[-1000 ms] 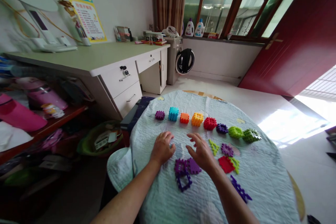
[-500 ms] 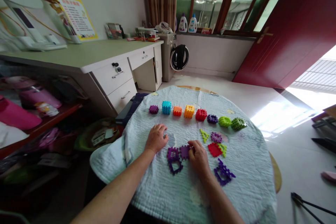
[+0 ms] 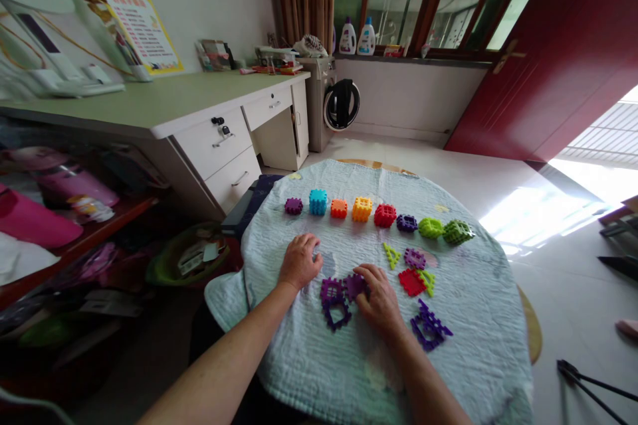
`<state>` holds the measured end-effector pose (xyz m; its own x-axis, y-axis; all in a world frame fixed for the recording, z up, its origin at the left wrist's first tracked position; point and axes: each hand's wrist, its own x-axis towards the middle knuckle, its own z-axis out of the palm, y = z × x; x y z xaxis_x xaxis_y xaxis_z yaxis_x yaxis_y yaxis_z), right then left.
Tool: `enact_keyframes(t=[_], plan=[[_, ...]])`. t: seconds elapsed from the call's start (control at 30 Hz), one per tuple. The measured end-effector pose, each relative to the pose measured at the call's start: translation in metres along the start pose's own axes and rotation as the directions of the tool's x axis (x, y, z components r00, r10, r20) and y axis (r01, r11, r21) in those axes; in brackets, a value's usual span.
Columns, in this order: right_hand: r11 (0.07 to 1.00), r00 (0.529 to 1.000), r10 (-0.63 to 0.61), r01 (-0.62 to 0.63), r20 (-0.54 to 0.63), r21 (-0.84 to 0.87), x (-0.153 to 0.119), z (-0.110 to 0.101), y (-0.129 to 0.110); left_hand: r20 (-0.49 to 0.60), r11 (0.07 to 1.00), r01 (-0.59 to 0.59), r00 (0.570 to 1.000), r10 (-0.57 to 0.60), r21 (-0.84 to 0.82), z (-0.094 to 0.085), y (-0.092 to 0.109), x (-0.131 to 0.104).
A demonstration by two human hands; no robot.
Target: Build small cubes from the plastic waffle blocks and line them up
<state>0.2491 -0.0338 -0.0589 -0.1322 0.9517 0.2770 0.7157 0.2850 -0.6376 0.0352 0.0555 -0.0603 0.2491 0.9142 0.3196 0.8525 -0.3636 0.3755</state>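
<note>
Purple tile (image 3: pixel 353 287) touched by right hand (image 3: pixel 379 300) (grip unclear), left hand (image 3: pixel 300 261) loosely curled nearby, hands apart, eight colourful blocks (image 3: pixel 385 216) lined across cloth-covered counter (image 3: pixel 471 299)

purple tile (image 3: pixel 353 286), red tile (image 3: pixel 411 282), cloth (image 3: pixel 323 365) perhaps pale aqua

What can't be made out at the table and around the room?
All in the head view:
Purple square: right side partly covered by the right hand.
Right hand: too small to tell gripping from touching.
Left hand: its back hides the palm.
Poster: smaller lettering too tiny to read.
Black jointed rods: cut off by picture edges.
</note>
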Motion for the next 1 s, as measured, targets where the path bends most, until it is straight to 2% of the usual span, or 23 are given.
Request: enact_keyframes(t=[0.13, 0.27, 0.5, 0.67, 0.77, 0.83, 0.93, 1.0], plan=[[0.998, 0.994, -0.044, 0.047, 0.097, -0.03, -0.002, -0.004, -0.001, -0.011, 1.0, -0.004, 1.0, 0.004, 0.0, 0.001, 0.0, 0.0], [0.997, 0.993, -0.051, 0.055, 0.103, -0.044, -0.003, -0.002, 0.0, -0.008, 1.0, -0.005, 1.0, 0.005, 0.006, 0.001, -0.001, 0.0], [1.0, 0.996, 0.013, -0.011, -0.087, 0.024, -0.004, 0.003, 0.006, -0.005, 1.0, -0.011, 1.0, 0.011, 0.001, 0.002, -0.002, 0.0], [0.997, 0.979, 0.062, -0.071, -0.195, -0.039, -0.003, 0.007, 0.011, -0.008, 1.0, 0.005, 1.0, -0.006, -0.017, 0.001, -0.003, 0.0], [0.997, 0.971, 0.043, -0.058, -0.235, -0.06, -0.002, 0.003, 0.003, -0.007, 0.999, 0.011, 1.0, -0.012, -0.03, 0.0, -0.003, 0.0], [0.999, 0.985, -0.019, 0.014, -0.169, -0.029, -0.003, -0.001, -0.009, -0.009, 0.999, 0.011, 1.0, -0.011, -0.033, 0.0, -0.003, 0.0], [0.994, 0.991, -0.113, 0.113, 0.078, 0.006, -0.01, -0.005, -0.031, -0.017, 0.999, 0.008, 1.0, -0.008, -0.034, 0.0, -0.003, 0.001], [0.993, 0.973, -0.108, 0.116, 0.202, -0.029, -0.016, -0.005, -0.043, -0.021, 0.999, 0.006, 1.0, -0.007, -0.035, 0.001, -0.003, 0.001]])
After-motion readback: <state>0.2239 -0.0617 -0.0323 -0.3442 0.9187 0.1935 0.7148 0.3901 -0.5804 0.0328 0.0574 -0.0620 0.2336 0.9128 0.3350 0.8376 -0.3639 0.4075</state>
